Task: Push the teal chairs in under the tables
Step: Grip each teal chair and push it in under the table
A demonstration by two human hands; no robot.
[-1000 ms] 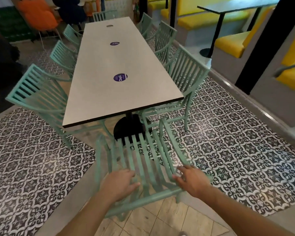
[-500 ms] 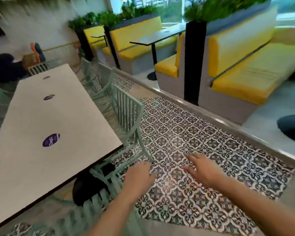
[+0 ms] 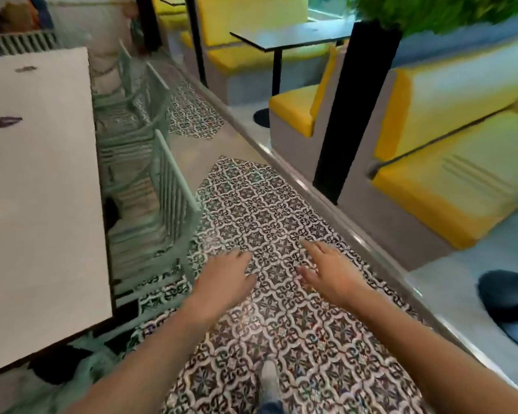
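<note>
Both hands hang in the air over the floor and hold nothing. Left hand (image 3: 225, 281) is stretched forward, palm down, its fingers loosely extended and close together. Right hand (image 3: 329, 271) is just beside it, a gap between the two, its fingers straight and spread apart, pointing forward. Neither hand touches a chair or the desk.

Under them lies the black-and-white patterned tile floor (image 3: 260, 210), and a grey shoe tip (image 3: 269, 379) shows at the bottom edge of the view.

Left of the left hand stands the nearest teal slatted metal chair (image 3: 174, 186), its backrest upright and its seat partly under the right long edge of the long white desk (image 3: 39, 204). More teal chairs (image 3: 145, 88) line that same edge farther away, blurred. A dark purple round sticker (image 3: 6, 121) lies on the desk top.

Well to the right, past a raised grey kerb (image 3: 284, 164), are yellow cushioned bench seats (image 3: 449, 162), a black post (image 3: 356, 109), a dark square-topped table (image 3: 290, 35) and green plants (image 3: 443, 13).
</note>
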